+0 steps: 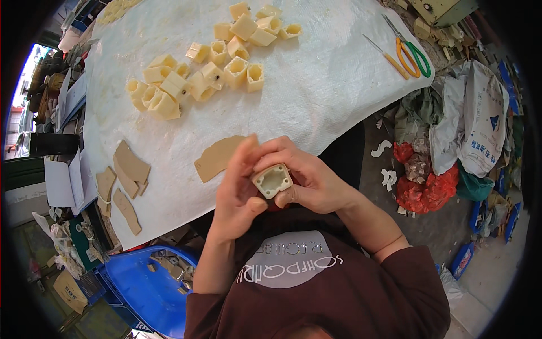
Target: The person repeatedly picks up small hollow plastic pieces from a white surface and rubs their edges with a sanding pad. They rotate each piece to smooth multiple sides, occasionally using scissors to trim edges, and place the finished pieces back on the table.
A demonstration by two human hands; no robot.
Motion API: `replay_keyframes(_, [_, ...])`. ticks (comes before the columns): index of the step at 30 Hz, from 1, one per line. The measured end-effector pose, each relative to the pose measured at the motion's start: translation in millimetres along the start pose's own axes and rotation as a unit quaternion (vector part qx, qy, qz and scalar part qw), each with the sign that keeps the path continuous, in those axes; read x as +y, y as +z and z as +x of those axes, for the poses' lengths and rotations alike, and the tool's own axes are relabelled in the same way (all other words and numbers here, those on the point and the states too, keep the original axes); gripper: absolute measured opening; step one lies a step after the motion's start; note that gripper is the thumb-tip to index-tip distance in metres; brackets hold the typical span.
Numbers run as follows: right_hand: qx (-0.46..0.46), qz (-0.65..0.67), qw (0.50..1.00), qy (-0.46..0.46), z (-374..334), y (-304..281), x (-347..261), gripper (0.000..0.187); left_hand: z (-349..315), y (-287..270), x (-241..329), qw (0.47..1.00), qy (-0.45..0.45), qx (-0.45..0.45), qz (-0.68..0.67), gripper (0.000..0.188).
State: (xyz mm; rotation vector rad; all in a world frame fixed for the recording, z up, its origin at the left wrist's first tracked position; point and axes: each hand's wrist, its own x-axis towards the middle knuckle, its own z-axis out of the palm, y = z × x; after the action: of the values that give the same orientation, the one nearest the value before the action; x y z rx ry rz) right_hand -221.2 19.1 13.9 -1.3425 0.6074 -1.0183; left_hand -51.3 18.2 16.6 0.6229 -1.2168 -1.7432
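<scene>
Your right hand (307, 181) holds one block (264, 188), thumb against its lower edge and fingers curled over its far side. The block is over the near edge of the white cloth, in front of your chest, its hollow face turned up (small holes ring the rim, too fine for a sure count). Your left hand (228, 206) is cupped beside it, thumb and fingers well parted; you grip nothing visible there, and whether a fingertip touches the block cannot be told.

On the cloth (333, 85): about twenty cream blocks (244, 26), some overlapping; one tan sheet (213, 161) just beyond your left hand; at least three more tan pieces (126, 212) at the left edge; one wooden-handled pick (393, 64); scissors (401, 41) with orange and green handles, one pair or two unclear. Below left: one blue basket (132, 277) with scraps in it.
</scene>
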Motion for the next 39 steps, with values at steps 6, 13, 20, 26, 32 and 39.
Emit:
replay_keyframes(6, [0.101, -0.040, 0.994, -0.025, -2, 20, 5, 0.032, 2, 4, -4, 0.978, 0.094, -0.010, 0.185, 0.064])
replay_keyframes(13, [0.140, -0.044, 0.989, 0.007, 0, 25, 4, 0.029, 2, 12, -21, 0.977, 0.123, 0.048, 0.169, 0.053])
replay_keyframes(20, [0.080, 0.035, 0.996, -0.006, -2, 14, 3, 0.027, 1, 14, -27, 0.991, 0.090, 0.082, -0.063, 0.042])
replay_keyframes(26, [0.111, -0.059, 0.989, -0.077, -2, 27, 16, 0.021, -1, 21, -32, 0.985, 0.117, 0.116, -0.056, 0.029])
replay_keyframes(32, [0.098, 0.063, 0.992, -0.036, -6, 14, 22, 0.034, 3, 23, -23, 0.983, 0.056, 0.117, -0.130, 0.037])
replay_keyframes(39, [0.118, -0.147, 0.972, -0.139, -8, 11, 26, 0.048, 2, 10, -26, 0.984, 0.040, 0.095, -0.144, 0.037])
